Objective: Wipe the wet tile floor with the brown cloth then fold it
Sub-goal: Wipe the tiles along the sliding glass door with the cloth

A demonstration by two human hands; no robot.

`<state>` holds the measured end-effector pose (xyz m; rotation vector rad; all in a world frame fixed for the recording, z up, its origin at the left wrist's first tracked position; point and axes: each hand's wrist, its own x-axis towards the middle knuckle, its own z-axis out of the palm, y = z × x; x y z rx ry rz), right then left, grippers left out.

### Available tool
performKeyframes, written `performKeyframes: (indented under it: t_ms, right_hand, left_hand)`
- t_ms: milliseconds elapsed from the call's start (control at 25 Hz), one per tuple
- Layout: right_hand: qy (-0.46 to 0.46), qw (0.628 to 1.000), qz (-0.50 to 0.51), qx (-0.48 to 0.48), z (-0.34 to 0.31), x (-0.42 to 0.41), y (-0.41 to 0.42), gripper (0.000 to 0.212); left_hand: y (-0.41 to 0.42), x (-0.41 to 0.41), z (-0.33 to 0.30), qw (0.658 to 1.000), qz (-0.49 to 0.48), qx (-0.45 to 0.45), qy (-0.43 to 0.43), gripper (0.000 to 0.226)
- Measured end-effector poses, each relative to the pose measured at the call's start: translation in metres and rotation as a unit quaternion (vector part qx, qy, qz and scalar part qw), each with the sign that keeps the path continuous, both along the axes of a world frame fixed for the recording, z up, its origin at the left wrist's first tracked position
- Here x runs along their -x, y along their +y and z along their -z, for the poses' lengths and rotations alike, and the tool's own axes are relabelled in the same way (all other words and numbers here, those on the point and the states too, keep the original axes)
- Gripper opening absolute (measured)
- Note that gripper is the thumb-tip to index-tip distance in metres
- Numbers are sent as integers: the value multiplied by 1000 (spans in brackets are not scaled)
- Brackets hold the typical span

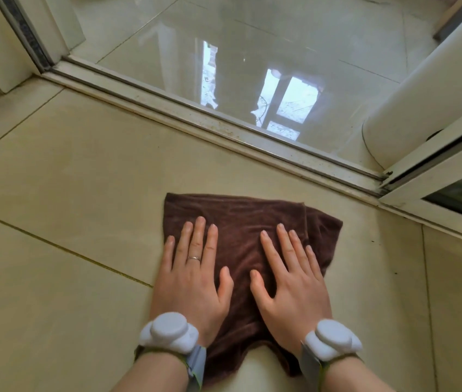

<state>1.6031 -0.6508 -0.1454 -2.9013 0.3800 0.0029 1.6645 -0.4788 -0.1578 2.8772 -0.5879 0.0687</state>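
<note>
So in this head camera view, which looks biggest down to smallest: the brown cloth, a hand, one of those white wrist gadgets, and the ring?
1. brown cloth
2. left hand and right hand, which look alike
3. white wrist devices, nearer the camera, so perhaps flattered
4. ring

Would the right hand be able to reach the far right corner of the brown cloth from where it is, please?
Probably yes: the right hand lies flat on the brown cloth, and nothing lies between its fingertips and that corner.
</note>
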Motion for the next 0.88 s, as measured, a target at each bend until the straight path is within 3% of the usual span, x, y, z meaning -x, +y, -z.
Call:
performKeyframes:
  t_ms: [320, 600, 880]
  right_hand:
    - [28, 998, 50, 0, -4, -10, -23, 75]
    - [47, 995, 87, 6, -7, -80, -72, 75]
    - [33, 996, 86, -1, -3, -77, -75, 72]
  left_hand:
    - [-29, -40, 3, 997, 69, -25, 4, 72]
    - [-90, -107, -1, 998, 65, -18, 15, 77]
    - [-100, -111, -6, 996, 73, -40, 26, 80]
